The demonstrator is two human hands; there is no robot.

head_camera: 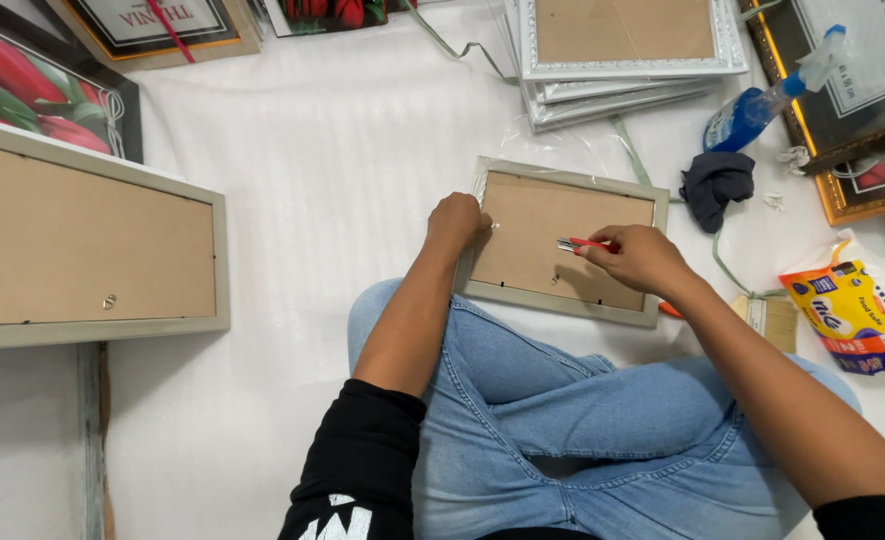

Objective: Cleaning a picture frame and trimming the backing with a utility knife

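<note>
Backing work on small picture frame, face-down against the knee, cardboard back seated.
Left hand fisted, pinning the frame's left edge; right hand pinches a red-handled tool on the backing (tip unclear). Fastening seems under way, unfinished.

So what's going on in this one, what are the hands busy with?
A person sits cross-legged on a white sheet with a small picture frame lying face down against their knees. The left hand rests on the frame's left edge, steadying it. The right hand holds a red-handled tool with its tip on the brown backing board. A larger frame lies face down to the left; a stack of white frames, a spray bottle and a dark cloth sit beyond.
</note>
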